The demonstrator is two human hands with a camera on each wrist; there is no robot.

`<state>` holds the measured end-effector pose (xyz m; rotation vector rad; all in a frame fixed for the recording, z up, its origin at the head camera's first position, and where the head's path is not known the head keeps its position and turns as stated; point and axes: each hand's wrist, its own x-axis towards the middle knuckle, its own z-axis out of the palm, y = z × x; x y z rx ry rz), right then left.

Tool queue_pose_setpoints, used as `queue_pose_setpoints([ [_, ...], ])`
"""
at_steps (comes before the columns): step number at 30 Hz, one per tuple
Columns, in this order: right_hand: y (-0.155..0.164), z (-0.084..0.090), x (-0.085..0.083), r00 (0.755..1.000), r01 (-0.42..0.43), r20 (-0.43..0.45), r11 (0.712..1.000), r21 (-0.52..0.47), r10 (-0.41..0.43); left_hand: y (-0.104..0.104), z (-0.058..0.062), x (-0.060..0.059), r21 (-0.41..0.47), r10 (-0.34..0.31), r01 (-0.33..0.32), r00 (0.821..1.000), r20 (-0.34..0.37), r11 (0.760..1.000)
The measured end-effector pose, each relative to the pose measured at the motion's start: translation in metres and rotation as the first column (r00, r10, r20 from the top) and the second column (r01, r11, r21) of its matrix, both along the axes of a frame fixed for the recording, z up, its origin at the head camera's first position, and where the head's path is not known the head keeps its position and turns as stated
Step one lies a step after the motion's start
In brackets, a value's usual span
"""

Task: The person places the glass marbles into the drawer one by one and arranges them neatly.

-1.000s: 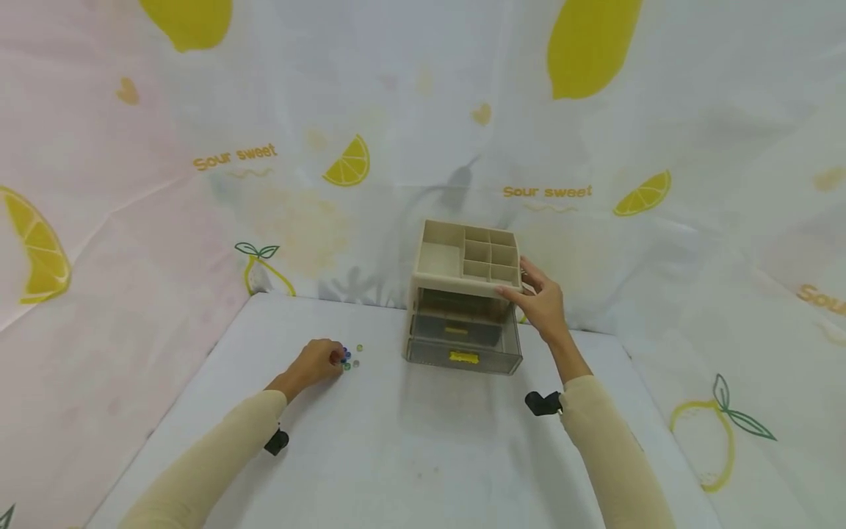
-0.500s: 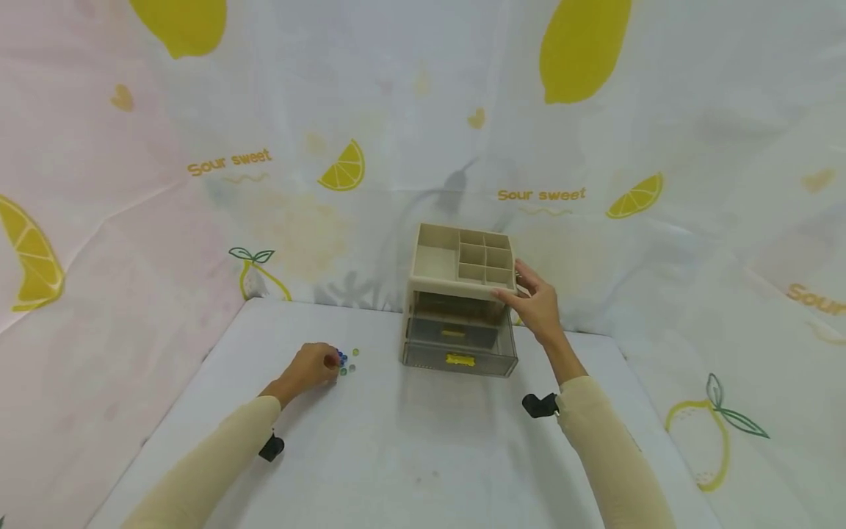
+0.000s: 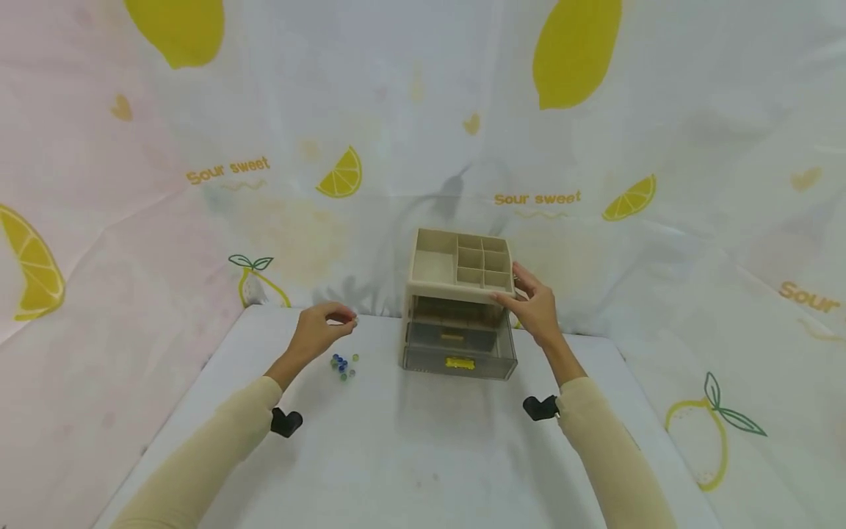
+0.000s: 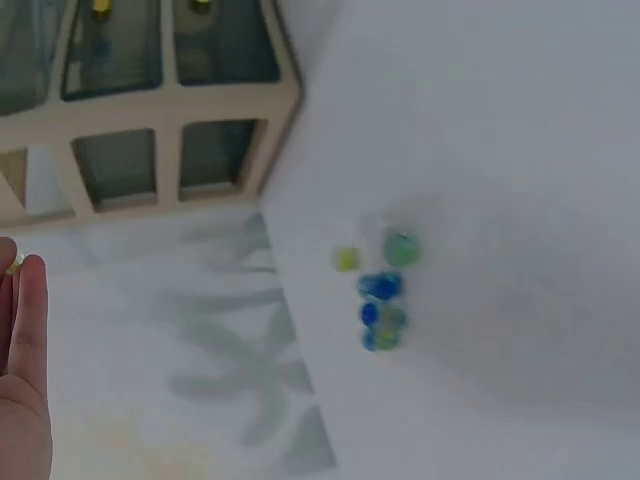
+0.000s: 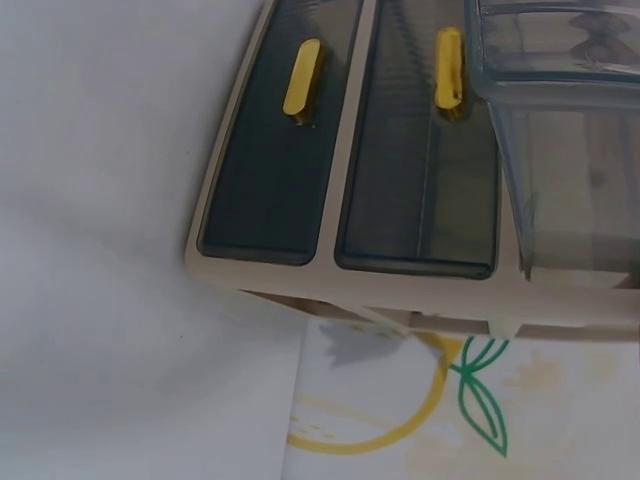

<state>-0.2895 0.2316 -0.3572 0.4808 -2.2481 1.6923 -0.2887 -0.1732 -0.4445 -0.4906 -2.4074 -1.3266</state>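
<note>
My left hand (image 3: 316, 332) is raised above the white table, pinching a small glass marble (image 4: 15, 264) between thumb and fingertips. Below it lies a loose cluster of blue, green and yellowish marbles (image 3: 341, 367), seen blurred in the left wrist view as well. To the right stands a beige desktop drawer organizer (image 3: 432, 266) with see-through drawers and yellow handles. Its top drawer (image 5: 585, 150) is pulled out, while the two lower ones are closed. At the organizer's upper right front corner my right hand (image 3: 537, 312) grips the edge, thumb in front and fingers along the side.
The organizer's top has one large compartment and several small ones (image 3: 484, 261). Behind the white table (image 3: 423, 455) hangs a lemon-print cloth (image 3: 410, 139), close to the organizer's back. Black wrist cameras stick out below both sleeves.
My left hand has lifted from the marble cluster and moved up and slightly right, carrying a marble. My right hand keeps its hold on the organizer. The head view has shifted slightly.
</note>
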Motion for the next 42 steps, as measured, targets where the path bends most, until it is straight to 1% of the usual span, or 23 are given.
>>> queue_pose_setpoints([
  [4,0.001,0.000,0.002,1.000,-0.006,0.002,1.000,-0.012,0.006,0.025,0.027,0.007,0.066,-0.099,0.100,0.995,-0.014,0.993],
  [6,0.000,0.000,0.002,1.000,-0.010,0.005,1.000,-0.023,0.010,0.037,0.040,0.010,0.071,-0.152,0.154,0.988,-0.031,0.985],
  [9,-0.001,0.001,0.002,1.000,-0.012,0.007,1.000,-0.024,0.013,0.053,0.058,0.015,0.071,-0.233,0.237,0.971,-0.061,0.969],
  [12,-0.002,0.003,0.003,1.000,-0.009,0.006,1.000,-0.020,0.009,0.068,0.071,0.018,0.059,-0.302,0.308,0.948,-0.099,0.949],
  [14,-0.003,0.004,0.003,1.000,-0.007,0.006,1.000,-0.016,0.007,0.077,0.075,0.019,0.041,-0.342,0.348,0.933,-0.115,0.937],
  [16,-0.003,0.004,0.003,1.000,-0.005,0.010,1.000,-0.015,0.005,0.084,0.078,0.020,0.004,-0.381,0.384,0.917,-0.120,0.923],
  [19,-0.002,0.004,0.003,1.000,0.002,0.017,1.000,-0.012,-0.002,0.092,0.078,0.021,-0.073,-0.436,0.430,0.895,-0.099,0.900],
  [22,-0.001,0.003,0.004,1.000,0.009,0.019,1.000,-0.009,-0.008,0.098,0.078,0.021,-0.156,-0.484,0.469,0.872,-0.073,0.869],
  [24,-0.001,0.003,0.004,1.000,0.005,0.015,1.000,-0.006,-0.005,0.100,0.080,0.020,-0.241,-0.519,0.492,0.852,-0.066,0.837],
  [25,-0.001,0.003,0.004,1.000,0.003,0.012,1.000,-0.003,-0.003,0.102,0.082,0.020,-0.286,-0.537,0.501,0.841,-0.061,0.817],
  [27,-0.002,0.004,0.004,1.000,-0.003,0.007,1.000,0.001,0.003,0.105,0.087,0.018,-0.397,-0.570,0.506,0.820,-0.052,0.766],
  [29,-0.002,0.004,0.004,1.000,-0.007,0.004,1.000,0.010,0.007,0.109,0.093,0.016,-0.517,-0.599,0.500,0.800,-0.031,0.695],
  [30,-0.002,0.005,0.004,1.000,-0.008,0.002,1.000,0.012,0.008,0.111,0.097,0.015,-0.566,-0.609,0.497,0.793,-0.010,0.658],
  [33,-0.002,0.005,0.003,1.000,-0.009,0.000,1.000,0.013,0.009,0.121,0.104,0.013,-0.655,-0.629,0.515,0.773,0.078,0.552],
  [34,-0.001,0.005,0.003,1.000,-0.010,0.000,1.000,0.012,0.010,0.124,0.106,0.013,-0.667,-0.631,0.528,0.768,0.111,0.525],
  [35,-0.001,0.005,0.003,1.000,-0.011,0.002,1.000,0.010,0.011,0.126,0.108,0.012,-0.672,-0.628,0.542,0.764,0.145,0.505],
  [37,0.000,0.004,0.002,1.000,-0.012,0.004,1.000,0.010,0.012,0.131,0.109,0.010,-0.680,-0.617,0.556,0.764,0.190,0.478],
  [42,-0.001,0.005,0.002,1.000,-0.017,0.009,1.000,0.017,0.017,0.138,0.111,0.007,-0.712,-0.554,0.562,0.781,0.289,0.421],
])
